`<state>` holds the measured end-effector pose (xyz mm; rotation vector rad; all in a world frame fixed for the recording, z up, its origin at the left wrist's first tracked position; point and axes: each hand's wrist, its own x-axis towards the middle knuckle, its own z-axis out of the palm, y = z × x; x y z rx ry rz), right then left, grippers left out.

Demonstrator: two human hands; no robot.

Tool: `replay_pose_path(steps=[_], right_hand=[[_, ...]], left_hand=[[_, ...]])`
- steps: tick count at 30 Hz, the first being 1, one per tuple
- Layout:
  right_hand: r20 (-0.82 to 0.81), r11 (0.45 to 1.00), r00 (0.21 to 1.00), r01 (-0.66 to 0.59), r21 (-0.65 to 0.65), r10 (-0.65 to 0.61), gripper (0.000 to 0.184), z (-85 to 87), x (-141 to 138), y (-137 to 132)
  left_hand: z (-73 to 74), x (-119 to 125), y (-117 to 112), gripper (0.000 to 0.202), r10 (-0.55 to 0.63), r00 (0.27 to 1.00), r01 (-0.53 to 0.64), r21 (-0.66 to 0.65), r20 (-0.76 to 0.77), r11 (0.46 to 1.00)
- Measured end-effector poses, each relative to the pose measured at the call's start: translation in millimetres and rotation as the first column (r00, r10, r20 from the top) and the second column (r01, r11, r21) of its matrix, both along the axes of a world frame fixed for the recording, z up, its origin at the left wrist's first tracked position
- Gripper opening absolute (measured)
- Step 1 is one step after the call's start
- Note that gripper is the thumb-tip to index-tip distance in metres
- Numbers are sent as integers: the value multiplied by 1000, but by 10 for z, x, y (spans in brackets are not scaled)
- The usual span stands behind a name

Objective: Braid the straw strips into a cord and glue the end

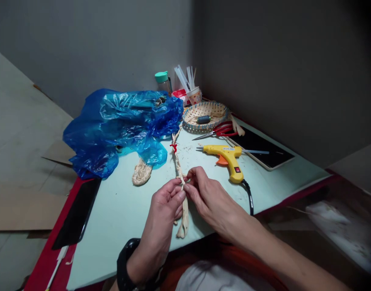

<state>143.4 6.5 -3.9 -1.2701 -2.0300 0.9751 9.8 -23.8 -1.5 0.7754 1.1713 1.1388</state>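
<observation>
A pale braid of dried plant fibre (178, 163) runs toward me over the table, with a red tie (174, 148) near its far end. My left hand (168, 202) pinches the braid's near end between thumb and fingers. From the other side my right hand (205, 194) closes thumb and forefinger on the strands at the same spot. Loose flat strands hang below my fingers toward the table's front edge. Left of the braid lies a coiled woven fibre piece (141, 173), partly covered by a blue plastic bag (118, 121).
A yellow glue gun (226, 155) lies to the right, its cord running off the edge. Behind it are red-handled scissors (223, 130), a woven basket (189, 127) holding a thread spool (204, 119), and a tablet (264, 147). A black phone (79, 210) lies at the left edge.
</observation>
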Motion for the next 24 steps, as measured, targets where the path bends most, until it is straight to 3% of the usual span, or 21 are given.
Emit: replay_pose_path(steps=[5,8,11,13,16,18,20,22,24], right_hand=[[-19,998,999,-47,-47,47,15,-38,55,49],[-31,996,996,-82,-26,81,21,-83,101,65],[-41,999,998,-49,-3,49,20,-125,99,46],[-49,1000,999,-13,7,14,18,-143,80,25],[-112,999,993,32,-3,-32,17,-145,61,3],[-183,998,982,32,-45,-39,17,-126,72,-1],[-243,995,970,-17,-96,-6,17,-95,98,2],[-277,988,960,-85,-128,46,16,-67,130,7],[-293,982,953,-122,-142,76,13,-52,156,16]], left_hand=[[-53,8,4,25,-55,990,57,5,-131,998],[-45,-17,-25,26,-76,942,88,20,-328,996],[-6,-82,-118,17,-10,741,132,131,-671,983],[8,-110,-204,14,155,545,182,297,-824,937],[-30,-63,-324,14,474,299,350,557,-828,753],[-96,34,-379,18,590,179,490,591,-788,641],[-164,146,-410,22,617,48,581,525,-785,622],[-198,229,-426,26,598,-54,614,445,-800,652],[-171,251,-433,24,541,-41,609,408,-840,680]])
